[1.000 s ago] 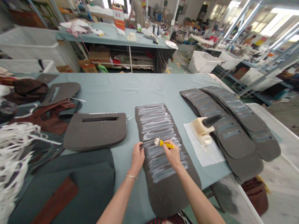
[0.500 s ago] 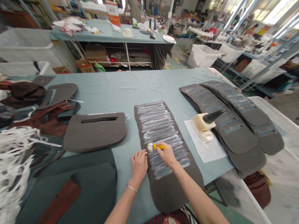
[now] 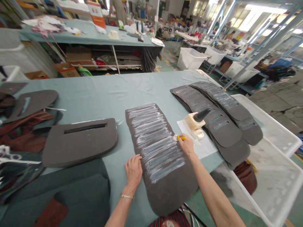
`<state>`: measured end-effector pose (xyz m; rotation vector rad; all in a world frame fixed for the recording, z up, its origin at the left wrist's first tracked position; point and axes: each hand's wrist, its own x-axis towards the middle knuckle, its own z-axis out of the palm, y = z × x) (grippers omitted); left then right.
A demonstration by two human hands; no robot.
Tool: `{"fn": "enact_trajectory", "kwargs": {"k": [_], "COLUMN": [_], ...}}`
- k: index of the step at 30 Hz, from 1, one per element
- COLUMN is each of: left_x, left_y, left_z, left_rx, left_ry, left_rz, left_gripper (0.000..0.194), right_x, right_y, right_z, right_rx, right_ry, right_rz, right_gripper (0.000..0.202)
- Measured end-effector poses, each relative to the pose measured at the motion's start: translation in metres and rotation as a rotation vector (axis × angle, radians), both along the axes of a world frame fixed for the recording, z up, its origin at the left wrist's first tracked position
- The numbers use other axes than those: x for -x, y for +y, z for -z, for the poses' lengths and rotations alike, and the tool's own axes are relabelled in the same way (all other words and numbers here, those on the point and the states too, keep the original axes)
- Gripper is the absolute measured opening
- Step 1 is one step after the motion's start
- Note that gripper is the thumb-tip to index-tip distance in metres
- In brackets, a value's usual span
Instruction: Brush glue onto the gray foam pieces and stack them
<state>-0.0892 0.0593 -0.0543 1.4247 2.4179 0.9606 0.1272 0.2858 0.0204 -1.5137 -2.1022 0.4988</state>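
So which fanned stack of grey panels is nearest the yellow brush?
The middle stack, with the brush at its right edge; the two stacks at right lie beyond the cream container.

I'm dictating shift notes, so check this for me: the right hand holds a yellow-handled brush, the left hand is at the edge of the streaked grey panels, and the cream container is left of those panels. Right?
Not quite: the head view shows the cream container to the right of the streaked grey panels, on a white sheet. The rest stands.
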Motion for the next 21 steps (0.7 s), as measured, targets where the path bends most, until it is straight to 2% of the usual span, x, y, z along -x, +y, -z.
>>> {"fn": "enact_trajectory", "kwargs": {"k": [2,5,7,9,11,12,14,18,20,21], "left_x": [0.003,0.003,-0.004,-0.016,-0.026,-0.030,-0.034,-0.034,-0.034,-0.034], "left_y": [-0.001,-0.007,-0.015,-0.025,-0.033,-0.036,-0.039,-0.039,-0.038,-0.038], "left_z": [0.000,-0.003,-0.006,-0.008,-0.010,-0.009,-0.008,-0.008,-0.009,-0.009], "left_rx": [-0.013,-0.063,-0.077,-0.040,0.018,0.041,0.063,0.052,0.056,0.060], "left_ry": [-0.085,-0.183,-0.161,-0.081,0.019,0.066,0.140,0.200,0.196,0.188], "left_rz": [-0.019,-0.066,-0.049,0.031,0.104,0.121,0.129,0.132,0.125,0.123], "left_gripper": [0.025,0.028,0.028,0.027,0.028,0.029,0.030,0.031,0.031,0.031], "right_x": [-0.004,0.022,0.048,0.072,0.083,0.083,0.066,0.001,-0.022,-0.028], "right_y": [-0.002,-0.045,-0.084,-0.118,-0.132,-0.129,-0.108,-0.034,-0.011,-0.007], "right_z": [-0.006,-0.011,-0.010,-0.007,-0.001,0.002,0.007,0.003,-0.004,-0.007], "right_rx": [-0.035,0.034,0.093,0.135,0.162,0.176,0.202,0.165,0.069,0.027], "right_ry": [0.037,0.152,0.214,0.257,0.269,0.262,0.234,0.173,0.120,0.105], "right_rz": [0.018,-0.143,-0.313,-0.455,-0.528,-0.535,-0.477,-0.137,-0.007,0.022], "right_gripper": [0.019,0.017,0.016,0.016,0.016,0.017,0.017,0.019,0.020,0.020]}}
